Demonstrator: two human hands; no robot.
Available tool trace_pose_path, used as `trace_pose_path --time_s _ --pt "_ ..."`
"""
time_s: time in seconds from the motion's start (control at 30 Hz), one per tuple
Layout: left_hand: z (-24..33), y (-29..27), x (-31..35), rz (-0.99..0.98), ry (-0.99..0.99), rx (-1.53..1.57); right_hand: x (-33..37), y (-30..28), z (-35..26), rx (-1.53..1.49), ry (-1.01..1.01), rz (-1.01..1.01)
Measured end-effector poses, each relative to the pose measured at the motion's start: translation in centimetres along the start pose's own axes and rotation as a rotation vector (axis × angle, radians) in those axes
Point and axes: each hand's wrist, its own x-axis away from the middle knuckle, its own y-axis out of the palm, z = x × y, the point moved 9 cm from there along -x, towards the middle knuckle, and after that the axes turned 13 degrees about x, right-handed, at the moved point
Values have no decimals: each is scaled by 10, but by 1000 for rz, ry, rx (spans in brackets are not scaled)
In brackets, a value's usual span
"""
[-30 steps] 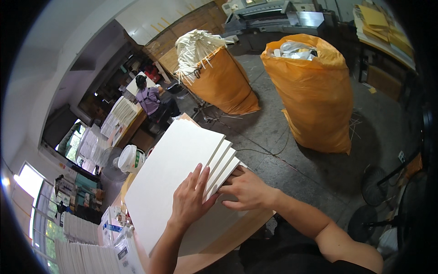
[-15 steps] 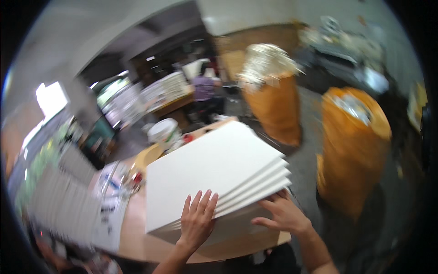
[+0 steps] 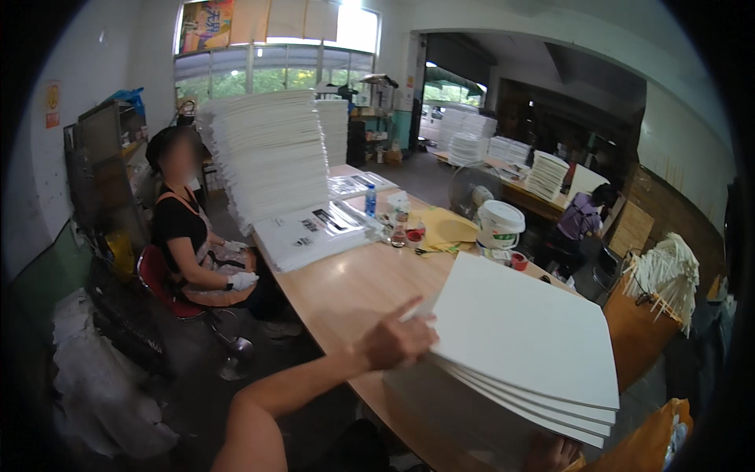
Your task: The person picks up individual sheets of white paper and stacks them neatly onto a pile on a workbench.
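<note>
A stack of white boards (image 3: 527, 334) lies on the wooden table (image 3: 338, 295), its sheets fanned out along the near right edges. My left hand (image 3: 397, 338) is at the left corner of the stack, index finger stretched out and the other fingers loosely bent against the edge. Low in the picture, my right hand (image 3: 554, 452) is at the near edge, below the fanned corners. It is dark and partly hidden by the boards and the picture's rim, so its grip does not show.
Left of the table a co-worker in white gloves (image 3: 244, 281) sits on a red chair (image 3: 161, 283). A tall stack of white sheets (image 3: 271, 157) stands beside wrapped packs (image 3: 314, 236). Across the table are a blue-capped bottle (image 3: 370, 200), a white bucket (image 3: 500, 224) and yellow sheets (image 3: 440, 228). Orange sacks (image 3: 641, 330) stand right.
My view has swung left, bringing the seated co-worker into sight. My left hand has shifted from the near edge of the boards to their left corner. My right hand now shows less.
</note>
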Motion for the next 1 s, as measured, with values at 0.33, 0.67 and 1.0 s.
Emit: trace_pose_path --time_s 0.33,0.67,1.0 --pt "21 -8 114 226 -643 260 37 16 29 11 144 -146" --pt "6 113 84 59 -1254 2042 15 29 33 -231 12 -316" --pt "13 38 25 39 -922 1492 9 23 34 -1061 492 -575"
